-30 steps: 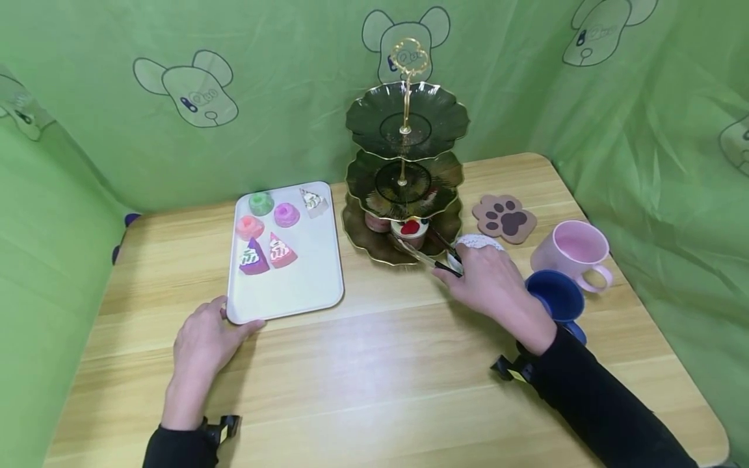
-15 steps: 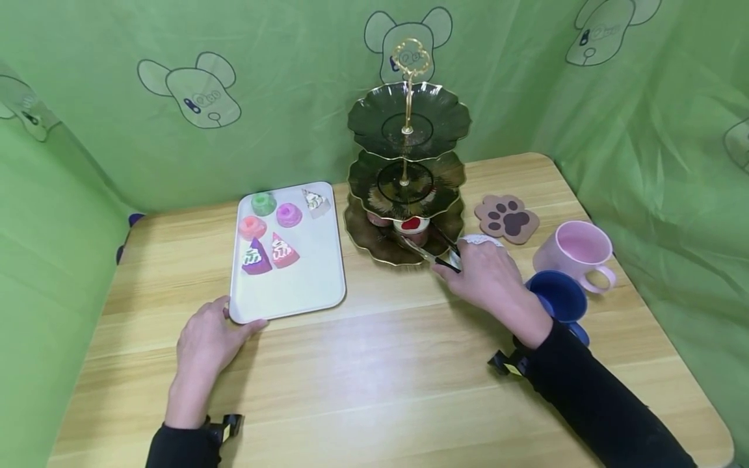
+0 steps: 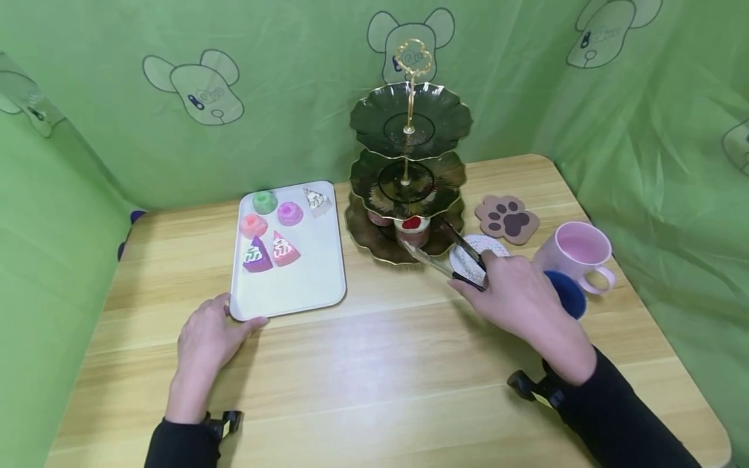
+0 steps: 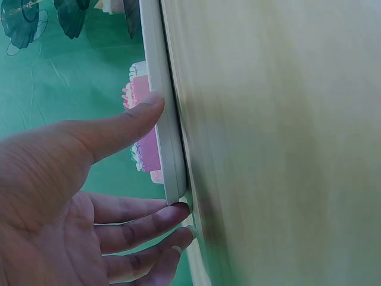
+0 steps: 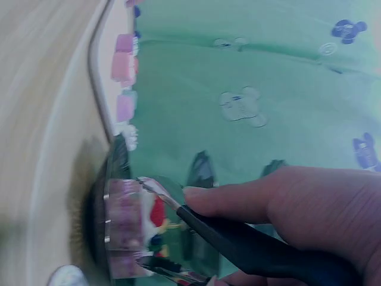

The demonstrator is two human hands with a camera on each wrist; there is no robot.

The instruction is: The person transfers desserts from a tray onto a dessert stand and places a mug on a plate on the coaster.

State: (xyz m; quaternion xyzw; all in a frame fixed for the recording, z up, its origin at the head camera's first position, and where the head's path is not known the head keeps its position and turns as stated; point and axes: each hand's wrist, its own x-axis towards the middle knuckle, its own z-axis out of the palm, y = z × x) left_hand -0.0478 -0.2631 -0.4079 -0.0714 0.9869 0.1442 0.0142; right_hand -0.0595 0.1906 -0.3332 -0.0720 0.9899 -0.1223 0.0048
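My left hand [image 3: 209, 337] holds the near left corner of a white tray [image 3: 310, 279], the thumb at its front edge and the fingers at its side. Toy cake slices [image 3: 285, 250] and small ring-shaped cakes [image 3: 289, 213] lie on the tray. My right hand [image 3: 521, 296] grips black-handled tongs [image 3: 434, 261]. The tong arms are spread, with their tips beside a strawberry-topped dessert cup [image 3: 413, 236] on the bottom tier of a dark three-tier stand [image 3: 374, 246]. In the right wrist view, one tip is at the top edge of the pinkish cup [image 5: 124, 208].
A second pinkish cup [image 3: 379, 220] is partly hidden under the middle tier. A round white coaster [image 3: 471, 260] lies under the tongs in the head view, with a paw-shaped coaster [image 3: 506, 220] behind it. A pink mug [image 3: 570, 250] and a blue mug [image 3: 567, 294] stand at the right.
My right hand has drawn back toward the near right with the tongs, whose arms now show spread wider. The dessert cup stays on the bottom tier. My left hand stays at the tray.
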